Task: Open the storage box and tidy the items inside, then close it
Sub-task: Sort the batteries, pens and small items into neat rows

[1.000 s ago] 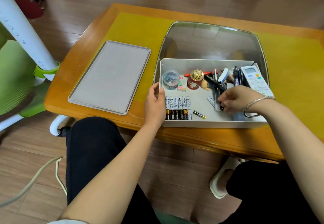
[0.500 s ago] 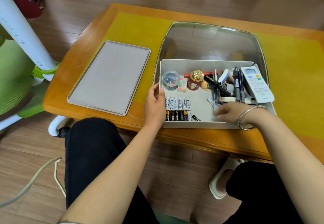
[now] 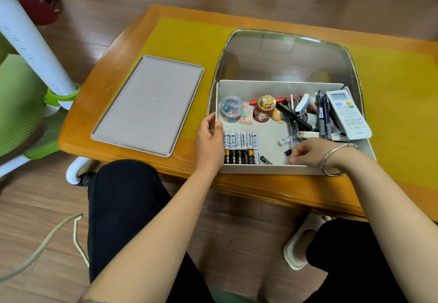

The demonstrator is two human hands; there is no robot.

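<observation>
Sitting open near the front edge of the wooden surface (image 3: 113, 134), the white storage box (image 3: 265, 169) has its flat grey lid (image 3: 149, 106) lying apart to its left on the yellow mat (image 3: 189, 42). The left hand (image 3: 209, 140) grips the box's left wall, thumb over the rim on the inside and fingers (image 3: 206, 122) curled round the outside. The right hand (image 3: 315, 152) reaches into the front right part of the box with its fingers curled downward; a small dark item lies just at the fingertips, but whether they pinch it cannot be told. A metal bangle (image 3: 333, 158) circles that wrist.

Inside the box, a row of batteries (image 3: 240, 147) lies side by side against the front left corner, just beside the left hand's thumb, with one darker battery (image 3: 265, 160) angled at the row's right end. Behind them stand a clear round tub of coloured clips (image 3: 231, 108), a pale packet with pink and green (image 3: 246, 115), and a red jar with a gold top (image 3: 263, 109). A loose white battery (image 3: 284, 140) lies near the middle of the floor. A jumble of pens (image 3: 322, 118) fills the right side, and a white remote control (image 3: 348, 115) leans across the right rim.
</observation>
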